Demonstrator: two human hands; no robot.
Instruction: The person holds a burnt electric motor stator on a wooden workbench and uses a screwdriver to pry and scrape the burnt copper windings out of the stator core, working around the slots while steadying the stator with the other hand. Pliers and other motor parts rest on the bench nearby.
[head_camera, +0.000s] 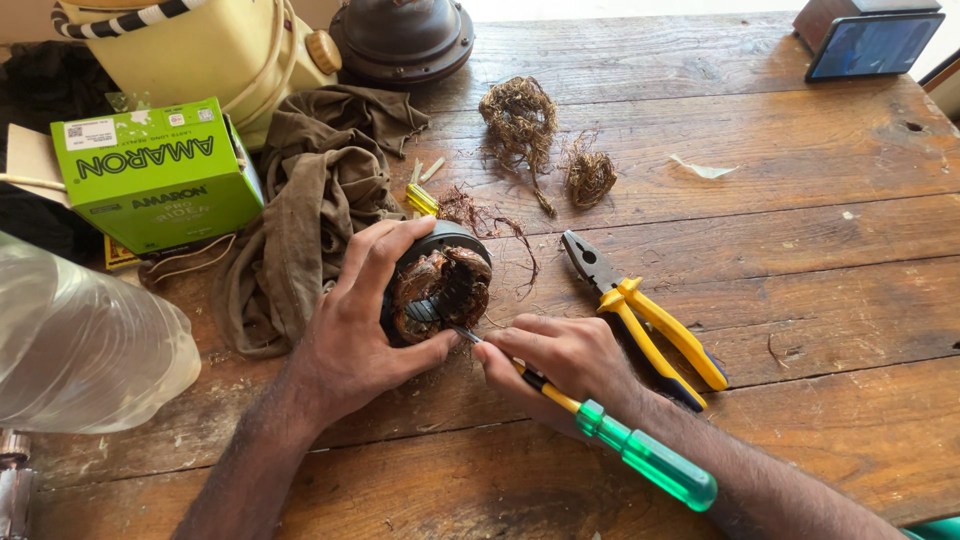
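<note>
A worn wooden table (800, 170) of cracked planks fills the view, crowded at the left and far side, barer to the right. Left of the left hand lies a clear plastic bottle (80, 340) on its side at the table's near left edge, and beyond it a green cardboard box (160, 175) with a yellow appliance (200, 45) behind. A crumpled brown cloth (320, 190) sits just beside the left hand, touching its far side.

The left hand (360, 330) is wrapped around a motor stator (440, 285) with copper windings, thumb below and fingers over the top, tilting its open face toward the right hand. The right hand (560, 355) is closed around a screwdriver (610, 435) (yellow shaft, green translucent handle), whose tip meets the windings at the stator's lower edge.

Beyond the hands lie two tangles of pulled copper wire (520, 120), with a dark round housing (400, 35) farther back. Just right of the right hand rest yellow-handled pliers (640, 315), nearly touching the wrist. Past them the planks run open to the right edge, where a phone (870, 45) leans at the far corner.
</note>
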